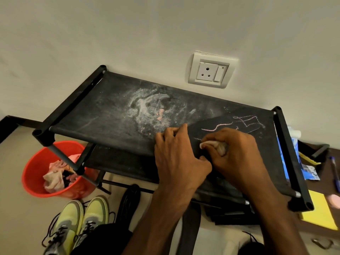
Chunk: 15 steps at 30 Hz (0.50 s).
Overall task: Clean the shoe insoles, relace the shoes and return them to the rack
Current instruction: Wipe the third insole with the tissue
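A dark insole (226, 124) with pink zigzag stitching lies on the top shelf of the black shoe rack (103, 111), toward its right end. My left hand (174, 153) holds the insole's near end down, fingers curled over its edge. My right hand (237, 153) grips a small pale cloth (215, 145) and presses it on the insole. A pair of yellow-green shoes (77, 223) with loose black laces stands on the floor at lower left. Another dark insole (128, 205) leans below the rack.
White powdery smears cover the shelf's middle (149, 107). A red bucket (36, 173) with rags sits on the floor left of the rack. A wall socket (211, 70) is behind. At right lie a yellow pad (320, 212), a pen (334, 172) and blue packaging (292, 162).
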Each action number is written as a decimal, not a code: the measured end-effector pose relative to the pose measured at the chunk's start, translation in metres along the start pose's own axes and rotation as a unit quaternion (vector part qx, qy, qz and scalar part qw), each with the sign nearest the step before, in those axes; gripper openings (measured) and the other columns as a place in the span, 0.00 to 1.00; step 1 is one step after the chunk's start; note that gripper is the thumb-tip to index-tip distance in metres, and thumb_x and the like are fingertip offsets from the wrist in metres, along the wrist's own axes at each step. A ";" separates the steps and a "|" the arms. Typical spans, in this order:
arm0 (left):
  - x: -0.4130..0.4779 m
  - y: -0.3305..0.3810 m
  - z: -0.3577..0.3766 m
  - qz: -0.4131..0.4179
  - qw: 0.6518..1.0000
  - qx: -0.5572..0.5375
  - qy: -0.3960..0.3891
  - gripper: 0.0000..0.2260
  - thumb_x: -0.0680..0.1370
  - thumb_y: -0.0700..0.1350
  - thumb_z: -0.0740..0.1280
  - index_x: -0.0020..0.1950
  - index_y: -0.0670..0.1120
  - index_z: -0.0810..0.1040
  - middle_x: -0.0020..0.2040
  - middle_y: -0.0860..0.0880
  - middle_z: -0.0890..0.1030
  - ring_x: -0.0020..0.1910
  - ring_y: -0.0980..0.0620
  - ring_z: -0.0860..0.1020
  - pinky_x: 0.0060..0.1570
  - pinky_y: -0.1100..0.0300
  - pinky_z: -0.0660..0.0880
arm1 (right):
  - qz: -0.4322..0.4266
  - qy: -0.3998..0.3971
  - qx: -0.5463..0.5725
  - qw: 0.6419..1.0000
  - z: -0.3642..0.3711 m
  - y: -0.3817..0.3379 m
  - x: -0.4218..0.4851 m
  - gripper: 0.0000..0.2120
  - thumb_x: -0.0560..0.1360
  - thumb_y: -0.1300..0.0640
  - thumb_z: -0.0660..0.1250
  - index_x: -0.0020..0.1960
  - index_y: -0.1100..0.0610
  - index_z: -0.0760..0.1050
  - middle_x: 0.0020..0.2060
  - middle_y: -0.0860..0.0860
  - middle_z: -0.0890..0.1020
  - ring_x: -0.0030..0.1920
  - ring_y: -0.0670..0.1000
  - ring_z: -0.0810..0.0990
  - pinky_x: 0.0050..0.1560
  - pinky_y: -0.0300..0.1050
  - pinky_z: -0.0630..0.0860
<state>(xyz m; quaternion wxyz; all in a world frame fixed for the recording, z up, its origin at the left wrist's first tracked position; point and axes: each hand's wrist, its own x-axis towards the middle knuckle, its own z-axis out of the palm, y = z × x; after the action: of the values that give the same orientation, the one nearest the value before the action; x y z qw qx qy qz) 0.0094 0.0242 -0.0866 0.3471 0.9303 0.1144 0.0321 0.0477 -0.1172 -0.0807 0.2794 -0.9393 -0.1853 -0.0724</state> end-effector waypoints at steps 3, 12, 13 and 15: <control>0.000 -0.001 -0.002 -0.001 1.000 -0.007 -0.002 0.41 0.70 0.56 0.76 0.79 0.53 0.61 0.71 0.53 0.68 0.69 0.50 0.62 0.67 0.61 0.62 | 0.003 -0.080 0.014 0.997 -0.016 0.006 -0.001 0.07 0.73 0.55 0.78 0.47 0.43 0.87 0.43 0.40 0.85 0.44 0.40 0.82 0.45 0.41 0.80; 0.001 -0.001 -0.001 -0.004 1.000 -0.021 -0.002 0.39 0.70 0.53 0.76 0.78 0.53 0.63 0.69 0.53 0.70 0.67 0.51 0.61 0.58 0.66 0.57 | -0.020 -0.022 0.014 0.999 0.002 0.005 0.002 0.06 0.73 0.55 0.76 0.48 0.45 0.87 0.43 0.44 0.84 0.44 0.47 0.82 0.44 0.54 0.81; 0.001 -0.002 -0.001 -0.004 1.000 -0.021 -0.003 0.39 0.70 0.54 0.76 0.78 0.52 0.63 0.69 0.53 0.70 0.67 0.51 0.61 0.58 0.66 0.58 | -0.019 -0.034 0.016 0.999 0.000 0.006 0.003 0.06 0.73 0.54 0.76 0.48 0.45 0.87 0.43 0.44 0.84 0.44 0.46 0.82 0.44 0.54 0.81; 0.001 -0.002 -0.002 -0.004 1.000 -0.018 -0.004 0.39 0.70 0.55 0.77 0.78 0.53 0.64 0.68 0.53 0.70 0.66 0.51 0.62 0.59 0.65 0.59 | -0.015 -0.080 0.023 0.996 -0.012 0.010 0.002 0.07 0.73 0.54 0.77 0.47 0.43 0.87 0.42 0.42 0.84 0.44 0.43 0.82 0.45 0.53 0.81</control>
<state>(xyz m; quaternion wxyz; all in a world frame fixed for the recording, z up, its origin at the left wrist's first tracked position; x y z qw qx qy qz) 0.0099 0.0267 -0.0865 0.3646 0.9234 0.1160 0.0295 0.0524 -0.1309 -0.0748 0.2839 -0.9326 -0.2228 0.0031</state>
